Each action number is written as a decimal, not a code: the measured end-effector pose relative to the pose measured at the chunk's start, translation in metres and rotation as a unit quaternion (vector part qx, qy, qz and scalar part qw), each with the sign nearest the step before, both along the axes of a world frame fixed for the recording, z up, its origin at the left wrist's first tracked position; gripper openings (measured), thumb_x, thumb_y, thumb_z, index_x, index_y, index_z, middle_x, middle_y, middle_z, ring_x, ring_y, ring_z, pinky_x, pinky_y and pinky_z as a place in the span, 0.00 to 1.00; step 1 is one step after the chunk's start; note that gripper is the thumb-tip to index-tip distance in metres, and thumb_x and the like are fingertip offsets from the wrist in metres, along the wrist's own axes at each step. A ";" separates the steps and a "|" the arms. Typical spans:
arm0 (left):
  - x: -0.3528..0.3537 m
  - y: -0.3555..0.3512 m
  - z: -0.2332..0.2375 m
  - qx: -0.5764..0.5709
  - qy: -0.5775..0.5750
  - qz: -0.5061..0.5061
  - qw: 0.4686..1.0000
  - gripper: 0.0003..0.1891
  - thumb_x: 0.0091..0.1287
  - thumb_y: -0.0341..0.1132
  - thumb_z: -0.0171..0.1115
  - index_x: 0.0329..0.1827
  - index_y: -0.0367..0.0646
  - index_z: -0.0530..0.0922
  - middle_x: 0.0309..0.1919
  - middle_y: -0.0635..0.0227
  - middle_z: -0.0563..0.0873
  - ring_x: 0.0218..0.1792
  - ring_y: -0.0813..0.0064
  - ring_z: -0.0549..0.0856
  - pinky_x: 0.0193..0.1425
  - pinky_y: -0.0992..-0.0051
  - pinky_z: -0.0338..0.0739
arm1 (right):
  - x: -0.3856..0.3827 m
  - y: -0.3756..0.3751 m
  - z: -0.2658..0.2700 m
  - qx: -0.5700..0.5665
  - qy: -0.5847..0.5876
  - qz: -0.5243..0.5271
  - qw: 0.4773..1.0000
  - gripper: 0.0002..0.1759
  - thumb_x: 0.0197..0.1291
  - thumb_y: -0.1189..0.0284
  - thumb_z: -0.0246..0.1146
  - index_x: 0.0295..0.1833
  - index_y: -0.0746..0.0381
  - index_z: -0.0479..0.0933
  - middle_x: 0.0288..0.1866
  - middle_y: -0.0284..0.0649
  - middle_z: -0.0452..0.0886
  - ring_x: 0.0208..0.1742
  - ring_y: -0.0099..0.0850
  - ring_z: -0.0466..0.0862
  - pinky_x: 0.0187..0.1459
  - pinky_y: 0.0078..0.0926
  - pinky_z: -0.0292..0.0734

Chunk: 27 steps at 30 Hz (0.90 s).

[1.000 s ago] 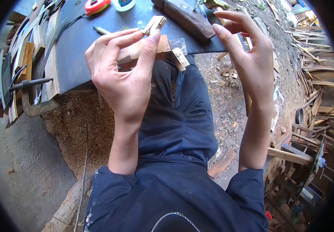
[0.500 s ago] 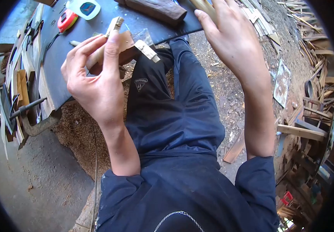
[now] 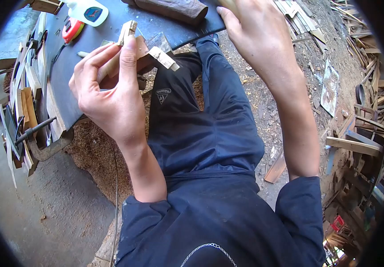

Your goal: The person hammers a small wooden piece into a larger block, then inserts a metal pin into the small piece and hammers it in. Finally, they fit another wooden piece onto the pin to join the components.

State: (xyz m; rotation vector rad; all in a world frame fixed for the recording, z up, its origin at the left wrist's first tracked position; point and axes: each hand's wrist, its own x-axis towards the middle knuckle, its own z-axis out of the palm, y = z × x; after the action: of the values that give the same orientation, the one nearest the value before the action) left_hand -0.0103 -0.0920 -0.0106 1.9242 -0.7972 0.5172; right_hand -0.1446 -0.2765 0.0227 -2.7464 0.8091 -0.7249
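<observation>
My left hand is closed, with a small pale wood block pinched upright between thumb and fingertips. Just to its right, a second small pale wood block rests slanted by a clear plastic-looking piece at the bench edge. Behind the left fingers is a reddish-brown wood piece, partly hidden. At the top, my right hand is closed around a smooth yellowish wooden piece, mostly cut off by the frame. Its fingertips are out of sight. Left of that hand lies a dark brown wood block.
On the dark bench are a red tape measure and a white bottle. A metal clamp grips the bench's left side near stacked wood strips. Scrap wood and shavings cover the floor at right.
The view has shifted slightly, moving the bench things up and left. My right hand sits a little higher in the frame. The left hand keeps its pinch on the small block.
</observation>
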 end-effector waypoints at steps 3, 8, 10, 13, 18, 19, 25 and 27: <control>0.001 -0.002 0.000 -0.010 -0.013 -0.005 1.000 0.11 0.64 0.34 0.86 0.41 0.39 0.92 0.46 0.64 0.92 0.51 0.68 0.89 0.59 0.69 0.85 | 0.001 -0.005 -0.005 -0.006 -0.023 -0.007 1.000 0.23 0.77 0.73 0.60 0.72 0.72 0.74 0.53 0.60 0.82 0.56 0.55 0.85 0.60 0.52 0.81; 0.004 -0.005 -0.002 -0.054 -0.011 -0.031 0.998 0.12 0.62 0.32 0.86 0.41 0.36 0.90 0.45 0.61 0.91 0.46 0.68 0.92 0.51 0.70 0.88 | -0.002 0.004 0.037 0.214 -0.136 -0.032 0.967 0.25 0.82 0.64 0.61 0.75 0.68 0.73 0.45 0.50 0.88 0.41 0.37 0.89 0.43 0.37 0.87; 0.008 -0.005 -0.006 -0.066 -0.017 -0.038 0.997 0.13 0.60 0.32 0.86 0.40 0.36 0.89 0.43 0.60 0.90 0.43 0.68 0.92 0.49 0.70 0.88 | -0.008 0.005 0.045 0.243 -0.154 0.032 0.957 0.29 0.82 0.59 0.64 0.78 0.66 0.71 0.45 0.47 0.89 0.37 0.29 0.88 0.39 0.30 0.86; 0.010 -0.003 -0.004 -0.066 0.000 -0.043 0.997 0.13 0.60 0.32 0.86 0.40 0.36 0.89 0.42 0.61 0.90 0.40 0.68 0.92 0.48 0.69 0.88 | -0.019 0.005 0.051 0.190 -0.089 0.100 0.973 0.26 0.79 0.61 0.69 0.77 0.56 0.77 0.45 0.42 0.89 0.38 0.28 0.87 0.42 0.29 0.84; 0.011 -0.004 -0.003 -0.063 0.008 -0.037 0.997 0.13 0.62 0.35 0.87 0.40 0.36 0.90 0.41 0.62 0.90 0.42 0.70 0.91 0.50 0.72 0.84 | -0.008 0.015 0.053 0.013 -0.044 0.239 0.970 0.23 0.78 0.67 0.69 0.75 0.57 0.80 0.56 0.46 0.91 0.51 0.35 0.91 0.53 0.35 0.84; 0.012 -0.004 -0.003 -0.061 -0.001 -0.037 0.997 0.13 0.62 0.34 0.87 0.40 0.36 0.90 0.41 0.62 0.90 0.42 0.70 0.90 0.50 0.72 0.84 | -0.006 0.017 0.054 0.016 -0.037 0.245 0.969 0.23 0.78 0.68 0.69 0.74 0.57 0.80 0.57 0.46 0.91 0.53 0.37 0.91 0.55 0.36 0.84; 0.017 -0.005 -0.009 -0.073 -0.026 -0.039 0.996 0.12 0.61 0.32 0.86 0.39 0.37 0.89 0.40 0.62 0.90 0.40 0.70 0.90 0.47 0.71 0.85 | -0.004 0.023 0.062 -0.015 0.007 0.258 0.966 0.23 0.75 0.71 0.71 0.73 0.61 0.81 0.63 0.48 0.90 0.60 0.42 0.92 0.58 0.38 0.86; 0.018 -0.007 -0.013 -0.089 -0.018 -0.037 0.995 0.11 0.59 0.34 0.84 0.37 0.41 0.88 0.39 0.66 0.89 0.40 0.66 0.88 0.49 0.66 0.80 | -0.004 0.023 0.061 -0.036 -0.006 0.257 0.966 0.23 0.75 0.71 0.72 0.72 0.61 0.81 0.63 0.49 0.90 0.60 0.42 0.93 0.58 0.39 0.86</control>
State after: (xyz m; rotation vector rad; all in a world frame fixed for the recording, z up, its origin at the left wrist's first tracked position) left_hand 0.0079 -0.0995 -0.0236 1.7193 -0.8137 0.5599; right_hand -0.1489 -0.2537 0.0835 -2.8203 0.0484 -0.6626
